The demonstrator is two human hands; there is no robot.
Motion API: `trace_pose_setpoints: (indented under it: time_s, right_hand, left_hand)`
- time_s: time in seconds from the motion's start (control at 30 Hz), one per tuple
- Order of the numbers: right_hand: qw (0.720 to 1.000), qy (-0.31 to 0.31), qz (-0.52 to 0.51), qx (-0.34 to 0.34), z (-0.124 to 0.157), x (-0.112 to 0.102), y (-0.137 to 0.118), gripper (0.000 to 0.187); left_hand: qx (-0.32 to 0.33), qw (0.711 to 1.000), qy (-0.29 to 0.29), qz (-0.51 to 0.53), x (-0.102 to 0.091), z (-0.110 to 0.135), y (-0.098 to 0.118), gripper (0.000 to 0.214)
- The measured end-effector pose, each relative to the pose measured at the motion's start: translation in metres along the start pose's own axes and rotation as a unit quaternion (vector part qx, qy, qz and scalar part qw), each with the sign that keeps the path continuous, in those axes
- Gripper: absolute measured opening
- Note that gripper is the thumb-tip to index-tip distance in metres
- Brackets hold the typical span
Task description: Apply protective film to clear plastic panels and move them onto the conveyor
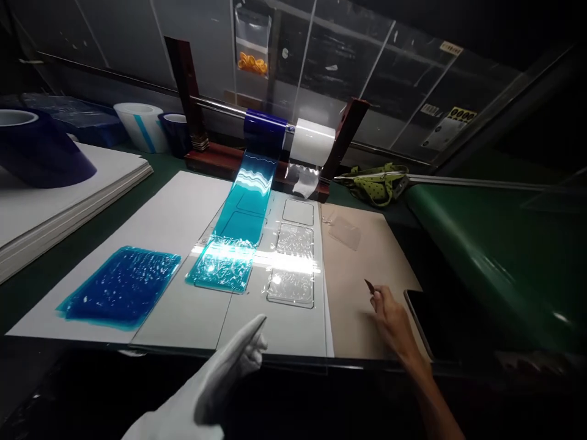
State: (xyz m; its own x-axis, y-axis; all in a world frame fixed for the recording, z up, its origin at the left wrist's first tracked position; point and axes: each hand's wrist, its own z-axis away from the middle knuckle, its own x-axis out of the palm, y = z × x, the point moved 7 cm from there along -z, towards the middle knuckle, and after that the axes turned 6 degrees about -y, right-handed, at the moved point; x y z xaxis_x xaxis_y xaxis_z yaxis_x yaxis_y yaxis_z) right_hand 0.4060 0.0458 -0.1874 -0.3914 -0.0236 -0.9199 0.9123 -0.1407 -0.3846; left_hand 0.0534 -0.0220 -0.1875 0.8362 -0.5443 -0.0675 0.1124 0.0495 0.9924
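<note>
My left hand (245, 351), in a white glove, is over the table's front edge. Its index finger points forward, the other fingers curl loosely, and nothing shows in it. On the right, my bare right hand (389, 315) pinches a small dark pointed blade (369, 286) above brown paper (351, 311). Blue film (247, 220) runs from a roll (265, 129) down over outlined rectangles on a glass sheet (188, 321). Clear film pieces (291, 281) lie in the right-hand outlines, and another clear piece (345, 233) rests on the brown paper.
A stack of blue film pieces (123, 287) lies on white paper at left. Behind stand the wooden roll holder (215, 160) and a white roll (313, 142). A phone (426, 321) lies beside my right hand. More rolls (142, 127) and a paper stack (68, 201) are at left.
</note>
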Motion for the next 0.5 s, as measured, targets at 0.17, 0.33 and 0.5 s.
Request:
trace_pose_setpoints:
  time_s: [0.17, 0.33, 0.5]
  right_hand:
    - [0.947, -0.195, -0.238, -0.094, 0.088, 0.015, -0.099, 0.035]
    - [0.868, -0.295, -0.362, -0.166, 0.16, 0.052, -0.171, 0.042]
    - [0.855, -0.338, -0.374, -0.12, 0.182, 0.09, -0.173, 0.06]
  left_hand:
    - [-0.035, 0.981, 0.093, -0.165, 0.009, 0.039, -0.021, 0.082]
    - [-0.084, 0.967, 0.085, -0.226, 0.012, 0.072, -0.025, 0.073]
    - [-0.09, 0.973, 0.031, -0.212, 0.024, 0.054, -0.029, 0.065]
